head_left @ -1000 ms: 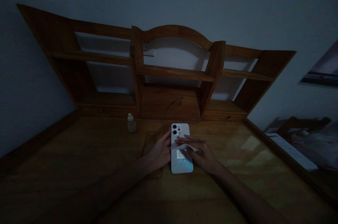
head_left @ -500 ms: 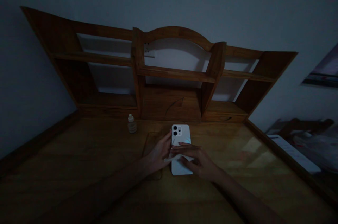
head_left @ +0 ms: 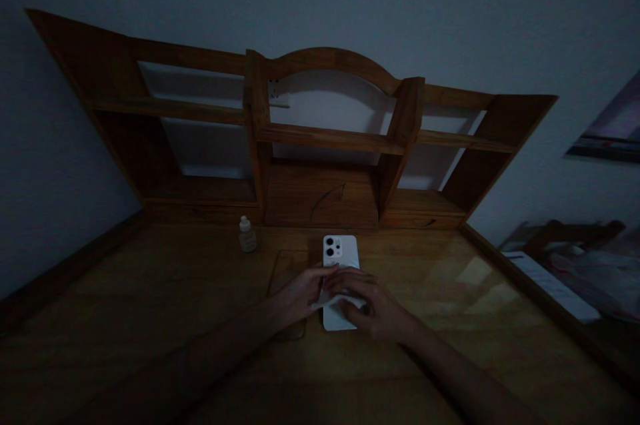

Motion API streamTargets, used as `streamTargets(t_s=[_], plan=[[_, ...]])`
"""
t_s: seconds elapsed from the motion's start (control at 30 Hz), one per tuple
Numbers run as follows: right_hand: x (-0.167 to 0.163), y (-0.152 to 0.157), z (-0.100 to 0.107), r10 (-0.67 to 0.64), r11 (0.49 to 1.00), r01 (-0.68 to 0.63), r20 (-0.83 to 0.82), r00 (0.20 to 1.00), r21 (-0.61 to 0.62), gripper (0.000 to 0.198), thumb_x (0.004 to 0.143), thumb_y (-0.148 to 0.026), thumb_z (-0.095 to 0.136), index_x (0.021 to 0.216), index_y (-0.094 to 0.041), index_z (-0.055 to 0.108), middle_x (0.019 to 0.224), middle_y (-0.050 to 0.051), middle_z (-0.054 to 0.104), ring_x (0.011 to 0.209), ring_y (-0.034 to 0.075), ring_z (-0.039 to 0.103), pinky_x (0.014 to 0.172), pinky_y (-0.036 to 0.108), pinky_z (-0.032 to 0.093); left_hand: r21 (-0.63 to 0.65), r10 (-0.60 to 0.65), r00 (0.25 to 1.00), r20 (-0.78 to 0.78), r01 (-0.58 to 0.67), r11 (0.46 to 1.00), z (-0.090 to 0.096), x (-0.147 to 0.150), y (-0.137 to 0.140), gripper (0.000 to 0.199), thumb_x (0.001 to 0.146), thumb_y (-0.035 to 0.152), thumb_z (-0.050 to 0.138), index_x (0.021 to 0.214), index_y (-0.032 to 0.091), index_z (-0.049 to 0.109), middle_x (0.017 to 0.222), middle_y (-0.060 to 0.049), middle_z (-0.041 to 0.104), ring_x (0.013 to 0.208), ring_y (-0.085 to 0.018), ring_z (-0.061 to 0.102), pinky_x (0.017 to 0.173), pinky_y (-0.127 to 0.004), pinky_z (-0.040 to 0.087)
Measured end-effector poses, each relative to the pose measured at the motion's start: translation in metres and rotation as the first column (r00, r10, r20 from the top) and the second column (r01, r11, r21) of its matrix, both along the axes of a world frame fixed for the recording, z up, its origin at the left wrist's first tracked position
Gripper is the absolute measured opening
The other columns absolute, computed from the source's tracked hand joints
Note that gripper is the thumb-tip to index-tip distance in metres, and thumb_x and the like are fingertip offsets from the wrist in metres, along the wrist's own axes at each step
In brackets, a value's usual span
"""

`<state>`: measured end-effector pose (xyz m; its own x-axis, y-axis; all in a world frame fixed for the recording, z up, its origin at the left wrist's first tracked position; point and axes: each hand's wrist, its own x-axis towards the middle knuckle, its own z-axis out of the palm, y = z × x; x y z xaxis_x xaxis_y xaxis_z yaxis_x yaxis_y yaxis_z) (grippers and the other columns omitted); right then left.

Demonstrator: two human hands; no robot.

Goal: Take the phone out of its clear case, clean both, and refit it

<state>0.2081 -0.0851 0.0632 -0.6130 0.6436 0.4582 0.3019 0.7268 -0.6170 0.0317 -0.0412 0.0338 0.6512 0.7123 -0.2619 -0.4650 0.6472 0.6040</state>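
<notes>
A white smartphone (head_left: 349,251) lies on the wooden desk with its camera side up. Over its middle, a thin white tissue (head_left: 340,299) spans the gap between my two hands. My right hand (head_left: 371,301) has its fingers curled on the tissue. From the left, my left hand (head_left: 303,291) reaches across the phone's edge, its fingers meeting the right fingertips and closed at the tissue's left end. Dim light hides the exact finger contact. Partly beneath my left hand lies a clear phone case (head_left: 290,259), flat beside the phone.
A small bottle with a white cap (head_left: 247,236) stands behind my left hand. Along the back runs a wooden shelf unit (head_left: 330,138) against the wall. White papers (head_left: 550,285) and a plastic bag (head_left: 607,278) are beyond the desk's right edge.
My left hand's fingers have moved from the phone's left edge onto the tissue, towards my right fingers. My right fingers are more curled. The phone stays on the desk.
</notes>
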Motion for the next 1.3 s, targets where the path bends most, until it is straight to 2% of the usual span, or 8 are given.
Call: streamTargets(t_s=[0.17,0.27,0.4,0.6,0.77,0.97,1.1,1.3], plan=[[0.000,0.002,-0.001,0.015,0.998,-0.016,0.011,1.000,0.067,0.035,0.077,-0.005,0.055,0.106,-0.022,0.063,0.107,0.007,0.065,0.110,0.023,0.057,0.097,0.041,0.047,0.010,-0.028,0.999,0.016,0.028,1.000,-0.001,-0.002,-0.003,0.014,0.090,0.016,0.059,0.101,0.009,0.065,0.086,-0.006,0.062,0.072,-0.012,0.059,0.063,-0.019,0.044],[0.001,0.003,-0.002,0.020,0.995,-0.021,0.013,1.000,0.102,0.035,0.075,-0.004,0.053,0.104,-0.021,0.064,0.107,0.008,0.065,0.111,0.023,0.056,0.099,0.042,0.046,0.042,-0.040,0.997,0.058,0.038,0.998,-0.002,-0.001,-0.002,0.013,0.091,0.020,0.060,0.097,0.009,0.065,0.082,-0.006,0.061,0.066,-0.011,0.058,0.058,-0.019,0.042],[0.003,0.005,-0.003,0.017,0.993,-0.018,0.009,1.000,0.121,0.033,0.075,-0.004,0.052,0.100,-0.022,0.064,0.107,0.007,0.065,0.110,0.023,0.058,0.098,0.042,0.047,-0.036,-0.052,0.998,0.047,0.054,0.998,-0.006,0.001,0.003,0.025,0.094,0.031,0.057,0.093,0.007,0.063,0.074,-0.005,0.057,0.056,-0.011,0.052,0.051,-0.021,0.038],[0.005,0.010,-0.005,-0.028,0.991,0.030,-0.013,1.000,0.134,0.028,0.075,-0.003,0.051,0.090,-0.023,0.065,0.101,0.006,0.070,0.106,0.023,0.061,0.094,0.042,0.049,-0.018,0.012,0.975,0.220,-0.008,1.000,-0.003,0.007,0.004,0.025,0.096,0.022,0.042,0.094,0.006,0.061,0.082,-0.009,0.056,0.070,-0.017,0.053,0.072,-0.029,0.045],[0.006,0.012,-0.006,-0.088,0.986,0.096,-0.063,0.994,0.139,0.028,0.081,-0.006,0.049,0.091,-0.023,0.068,0.102,0.006,0.071,0.104,0.023,0.062,0.090,0.043,0.051,-0.014,-0.005,0.972,0.235,0.008,1.000,0.003,0.004,0.003,0.021,0.090,0.021,0.045,0.086,0.008,0.061,0.076,-0.008,0.053,0.070,-0.018,0.053,0.075,-0.030,0.044],[0.008,0.013,-0.009,-0.136,0.981,0.148,-0.098,0.986,0.124,0.030,0.082,-0.006,0.049,0.094,-0.023,0.070,0.103,0.006,0.071,0.103,0.023,0.062,0.090,0.042,0.051,-0.057,0.008,0.976,0.217,0.005,0.998,0.004,0.002,0.003,0.026,0.085,0.017,0.041,0.096,0.006,0.061,0.082,-0.013,0.059,0.077,-0.023,0.057,0.081,-0.034,0.044],[0.009,0.013,-0.011,-0.136,0.983,0.147,-0.108,0.985,0.106,0.034,0.079,-0.002,0.049,0.095,-0.023,0.070,0.105,0.005,0.071,0.104,0.022,0.061,0.091,0.042,0.050,-0.056,-0.004,0.974,0.226,0.017,0.998,0.004,0.003,0.003,0.025,0.084,0.015,0.039,0.092,0.006,0.061,0.082,-0.013,0.058,0.076,-0.022,0.057,0.084,-0.035,0.043],[0.009,0.014,-0.011,-0.130,0.984,0.140,-0.103,0.986,0.107,0.038,0.077,0.001,0.048,0.096,-0.022,0.070,0.106,0.005,0.070,0.106,0.022,0.060,0.092,0.042,0.050,-0.047,-0.008,0.970,0.245,0.020,0.999,0.003,0.005,0.004,0.021,0.085,0.015,0.040,0.084,0.006,0.059,0.075,-0.009,0.053,0.071,-0.019,0.053,0.079,-0.032,0.043]])
